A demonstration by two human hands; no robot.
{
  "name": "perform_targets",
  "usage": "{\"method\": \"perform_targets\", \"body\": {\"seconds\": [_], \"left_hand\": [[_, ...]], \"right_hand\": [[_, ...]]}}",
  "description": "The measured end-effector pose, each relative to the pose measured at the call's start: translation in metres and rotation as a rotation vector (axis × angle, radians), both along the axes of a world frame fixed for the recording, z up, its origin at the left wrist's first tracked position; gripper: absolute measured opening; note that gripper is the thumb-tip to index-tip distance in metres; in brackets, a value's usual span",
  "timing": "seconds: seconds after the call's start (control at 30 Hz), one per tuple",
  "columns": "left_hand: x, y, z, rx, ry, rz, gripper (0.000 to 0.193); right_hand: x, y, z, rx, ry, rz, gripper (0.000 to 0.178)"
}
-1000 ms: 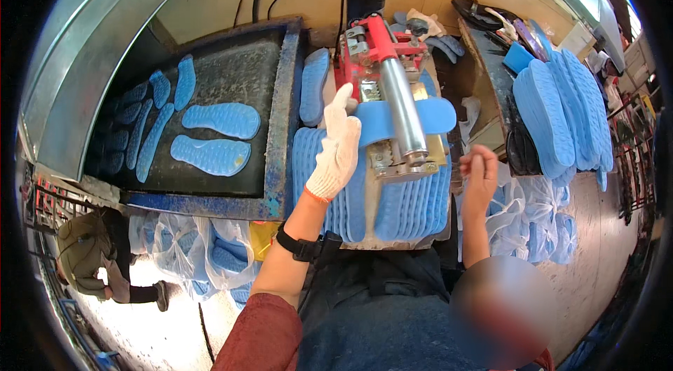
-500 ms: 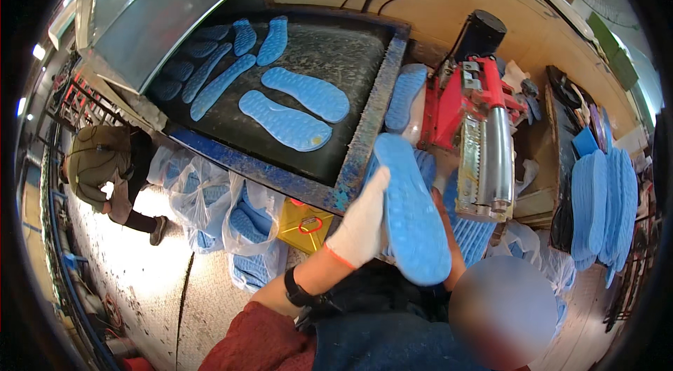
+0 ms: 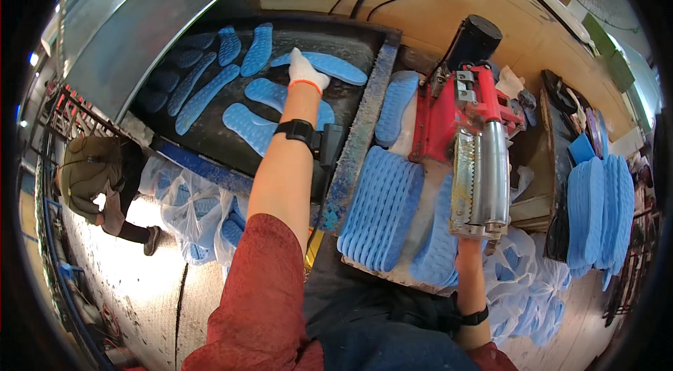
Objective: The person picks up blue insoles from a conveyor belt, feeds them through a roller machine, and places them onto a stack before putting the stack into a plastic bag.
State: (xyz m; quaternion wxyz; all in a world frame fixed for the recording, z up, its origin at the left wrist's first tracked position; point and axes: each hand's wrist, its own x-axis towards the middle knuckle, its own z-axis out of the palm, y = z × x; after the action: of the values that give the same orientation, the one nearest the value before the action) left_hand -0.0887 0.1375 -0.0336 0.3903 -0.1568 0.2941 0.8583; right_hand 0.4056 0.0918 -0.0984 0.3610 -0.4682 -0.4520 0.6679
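Observation:
My left hand (image 3: 306, 71), in a white glove with an orange cuff, reaches over the black belt (image 3: 280, 136). Its fingers are closed on a blue dimpled shoe sole (image 3: 345, 68), held tilted close to the belt surface. More soles lie flat there, one of them (image 3: 247, 127) partly covered by my left forearm. My right hand (image 3: 468, 250) is low beside the metal roller (image 3: 495, 171) of a red machine (image 3: 459, 111). The roller end hides its fingers, so its grip cannot be made out. Near it lies another blue sole (image 3: 436, 245).
A row of upright blue soles (image 3: 378, 210) stands between the belt's blue frame (image 3: 361, 101) and the machine. Another stack (image 3: 599, 213) hangs at the right. Plastic bags of soles (image 3: 186, 192) rest below the belt. A person (image 3: 98, 181) bends over at the far left.
My left hand went from before my body, where it held an upright sole, forward over the belt with a sole. My right hand moved right and down, off that sole, to beside the roller.

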Motion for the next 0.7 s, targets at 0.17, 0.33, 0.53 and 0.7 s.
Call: {"method": "perform_targets", "body": {"seconds": [0.17,0.33,0.53,0.7], "left_hand": [[-0.055,-0.050,0.008,-0.053,0.389,-0.158,0.042],[0.080,-0.076,0.074,-0.445,1.001,-0.017,0.061],[0.249,-0.079,0.107,0.180,1.248,-0.350,0.061],[0.267,-0.055,0.109,0.220,1.326,-0.584,0.058]], "right_hand": [[0.032,0.021,0.011,0.349,-0.143,0.076,0.052],[0.045,0.062,0.073,1.035,-0.703,-0.082,0.044],[0.016,0.089,0.135,1.537,-0.703,0.048,0.044],[0.008,0.060,0.138,1.389,-0.509,0.104,0.041]]}}
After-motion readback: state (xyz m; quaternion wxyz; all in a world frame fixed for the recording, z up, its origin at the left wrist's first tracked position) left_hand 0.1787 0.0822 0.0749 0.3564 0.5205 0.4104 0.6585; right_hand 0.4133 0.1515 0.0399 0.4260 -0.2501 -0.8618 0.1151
